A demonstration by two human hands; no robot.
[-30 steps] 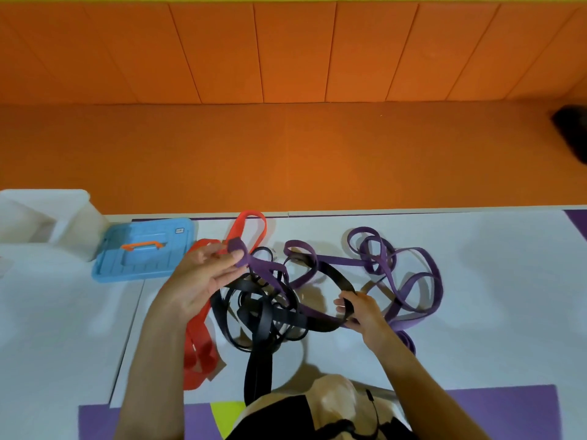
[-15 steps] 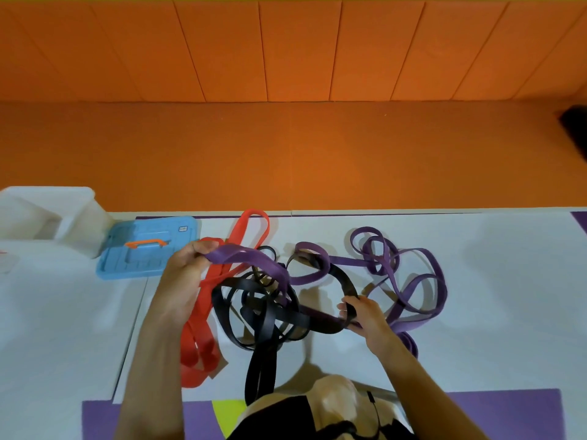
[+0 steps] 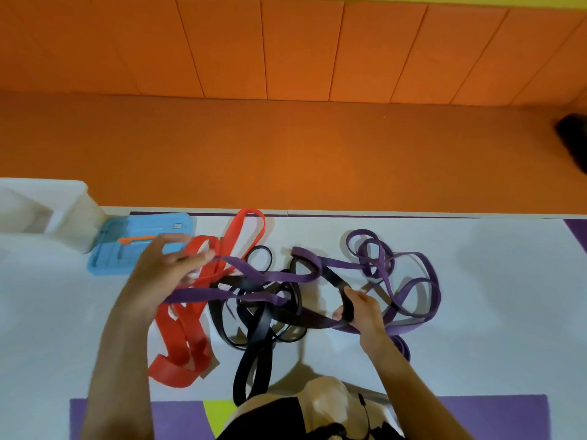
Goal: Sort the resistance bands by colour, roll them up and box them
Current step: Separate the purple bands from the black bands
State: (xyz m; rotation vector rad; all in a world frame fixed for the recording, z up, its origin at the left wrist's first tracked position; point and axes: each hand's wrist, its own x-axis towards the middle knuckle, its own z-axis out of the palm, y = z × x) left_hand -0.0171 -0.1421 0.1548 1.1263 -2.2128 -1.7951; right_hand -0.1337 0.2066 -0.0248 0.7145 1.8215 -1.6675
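A tangle of resistance bands lies on the white table (image 3: 495,312). The red bands (image 3: 187,331) lie at the left, the black bands (image 3: 254,331) in the middle, the purple bands (image 3: 409,281) at the right. My left hand (image 3: 165,271) grips a purple band, stretched taut leftwards over the red ones. My right hand (image 3: 359,309) holds a black band, its fingers curled round a loop where black and purple cross.
A blue box lid (image 3: 117,249) with an orange handle lies at the back left, partly behind my left hand. A white plastic container (image 3: 54,214) stands beside it at the far left. Orange padding runs beyond the table's far edge.
My left hand has pulled the purple band leftwards and down, drawing it out of the tangle. My right hand has stayed in place on the black loop.
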